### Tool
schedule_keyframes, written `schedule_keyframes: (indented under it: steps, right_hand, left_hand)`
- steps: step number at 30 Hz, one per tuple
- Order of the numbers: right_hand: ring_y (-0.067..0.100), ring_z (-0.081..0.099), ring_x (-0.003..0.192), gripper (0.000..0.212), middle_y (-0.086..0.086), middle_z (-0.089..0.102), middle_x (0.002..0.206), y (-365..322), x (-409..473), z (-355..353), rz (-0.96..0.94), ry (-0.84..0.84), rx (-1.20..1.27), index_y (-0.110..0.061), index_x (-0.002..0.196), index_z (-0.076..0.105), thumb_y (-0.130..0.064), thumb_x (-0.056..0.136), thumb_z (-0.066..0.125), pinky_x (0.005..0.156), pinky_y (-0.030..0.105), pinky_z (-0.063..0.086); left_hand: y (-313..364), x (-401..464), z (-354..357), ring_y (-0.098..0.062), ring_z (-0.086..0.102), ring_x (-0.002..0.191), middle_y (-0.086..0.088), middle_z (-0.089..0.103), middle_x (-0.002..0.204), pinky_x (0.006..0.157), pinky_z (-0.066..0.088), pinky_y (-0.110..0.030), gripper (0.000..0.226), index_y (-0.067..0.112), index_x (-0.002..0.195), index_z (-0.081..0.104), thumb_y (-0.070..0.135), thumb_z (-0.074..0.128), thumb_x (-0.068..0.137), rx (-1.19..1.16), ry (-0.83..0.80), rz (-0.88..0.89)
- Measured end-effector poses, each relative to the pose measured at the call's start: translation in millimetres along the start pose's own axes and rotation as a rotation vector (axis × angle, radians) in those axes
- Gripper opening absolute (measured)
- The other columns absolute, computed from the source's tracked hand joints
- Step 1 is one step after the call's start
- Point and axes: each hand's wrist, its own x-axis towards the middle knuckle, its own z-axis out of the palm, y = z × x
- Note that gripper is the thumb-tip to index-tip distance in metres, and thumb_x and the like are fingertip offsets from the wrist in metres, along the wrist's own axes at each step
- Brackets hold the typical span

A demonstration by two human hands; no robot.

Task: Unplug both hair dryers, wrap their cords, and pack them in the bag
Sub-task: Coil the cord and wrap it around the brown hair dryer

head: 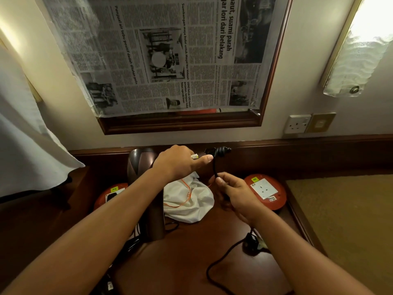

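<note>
A hair dryer [142,165] is held over the bench [182,260] by the left hand [178,165], clamped round it. Its black cord [214,165], partly coiled, is pinched by the right hand [234,190]; the plug [253,241] lies unplugged. Wrapping seems unfinished; the white bag [191,201] awaits packing.

I get 1 head view, looking steeply down and forward, close over the desk [191,262] toward the wall [308,60].

Bare desk [180,262] centre-front; bag [189,201], socket reels [265,191] crowd back.
</note>
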Motion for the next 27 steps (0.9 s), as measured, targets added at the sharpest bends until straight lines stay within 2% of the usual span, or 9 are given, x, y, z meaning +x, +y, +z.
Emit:
schedule_keyframes:
  steps: [4, 6, 9, 12, 17, 19, 24, 27]
  right_hand:
    - [0.012, 0.025, 0.044, 0.03, -0.001, 0.033, 0.051, -9.7, 9.0, -15.2, 0.097, -0.071, -0.006, -0.01, 0.093, 0.066, -0.03, 0.098, 0.044, 0.045, 0.024, 0.022]
    - [0.011, 0.026, 0.045, 0.028, -0.001, 0.033, 0.054, -14.5, 15.4, -21.5, 0.154, -0.144, 0.069, -0.012, 0.093, 0.066, -0.027, 0.098, 0.043, 0.045, 0.023, 0.021]
    - [0.01, 0.035, 0.05, 0.025, -0.001, 0.042, 0.06, -23.6, 25.3, -30.3, 0.18, -0.217, 0.128, -0.007, 0.101, 0.065, -0.017, 0.098, 0.042, 0.047, 0.023, 0.029]
    - [0.009, 0.038, 0.051, 0.023, -0.001, 0.046, 0.06, -31.5, 35.3, -35.9, 0.155, -0.209, -0.021, -0.006, 0.098, 0.064, -0.017, 0.099, 0.043, 0.048, 0.022, 0.031]
    - [0.013, 0.036, 0.044, 0.041, -0.004, 0.042, 0.049, -42.8, 51.0, -37.1, 0.142, -0.089, -0.533, -0.008, 0.082, 0.067, -0.043, 0.096, 0.049, 0.046, 0.026, 0.032]
    - [0.011, 0.033, 0.044, 0.04, -0.005, 0.039, 0.047, -47.8, 55.8, -37.3, 0.124, -0.051, -0.543, -0.009, 0.077, 0.065, -0.04, 0.096, 0.05, 0.044, 0.025, 0.029]
    - [0.009, 0.032, 0.046, 0.028, -0.003, 0.038, 0.055, -63.0, 58.6, -50.0, 0.082, -0.075, -0.444, -0.006, 0.089, 0.064, -0.028, 0.098, 0.049, 0.044, 0.022, 0.027]
    - [0.011, 0.031, 0.047, 0.026, -0.001, 0.037, 0.056, -67.6, 60.4, -53.3, 0.064, -0.069, -0.475, -0.006, 0.088, 0.066, -0.027, 0.096, 0.052, 0.045, 0.023, 0.027]
  left_hand:
    - [-0.2, 1.7, -10.0, -0.016, 0.052, 0.054, -0.002, 0.053, 0.056, 0.053, 0.041, -0.031, 0.086, 0.012, 0.059, 0.055, 0.09, 0.021, 0.068, 0.012, 0.031, 0.01]
    - [-0.5, 3.0, -14.8, -0.017, 0.052, 0.056, -0.002, 0.052, 0.057, 0.052, 0.038, -0.031, 0.081, 0.013, 0.057, 0.051, 0.089, 0.025, 0.071, 0.029, 0.039, 0.019]
    - [-0.7, 3.6, -20.5, -0.016, 0.05, 0.057, -0.001, 0.05, 0.057, 0.052, 0.031, -0.03, 0.074, 0.014, 0.054, 0.046, 0.083, 0.032, 0.078, 0.038, 0.049, 0.041]
    - [-1.0, 1.6, -23.6, -0.015, 0.05, 0.057, 0.0, 0.052, 0.057, 0.052, 0.03, -0.03, 0.072, 0.015, 0.054, 0.047, 0.082, 0.033, 0.077, 0.053, 0.044, 0.057]
    - [-1.4, -2.5, -30.3, -0.013, 0.05, 0.056, 0.002, 0.052, 0.056, 0.054, 0.034, -0.03, 0.065, 0.019, 0.054, 0.05, 0.077, 0.041, 0.08, 0.012, 0.033, 0.061]
    - [-2.5, -4.0, -32.5, -0.012, 0.05, 0.057, 0.005, 0.052, 0.056, 0.056, 0.038, -0.03, 0.061, 0.023, 0.054, 0.049, 0.078, 0.041, 0.08, 0.024, 0.03, 0.071]
    - [-12.0, -7.7, -37.7, -0.013, 0.052, 0.061, 0.005, 0.053, 0.06, 0.059, 0.04, -0.031, 0.061, 0.022, 0.055, 0.051, 0.077, 0.042, 0.08, 0.062, 0.046, 0.057]
    - [-14.4, -10.3, -36.3, -0.017, 0.055, 0.066, 0.003, 0.056, 0.063, 0.063, 0.045, -0.033, 0.063, 0.021, 0.057, 0.053, 0.078, 0.04, 0.08, 0.085, 0.036, 0.07]
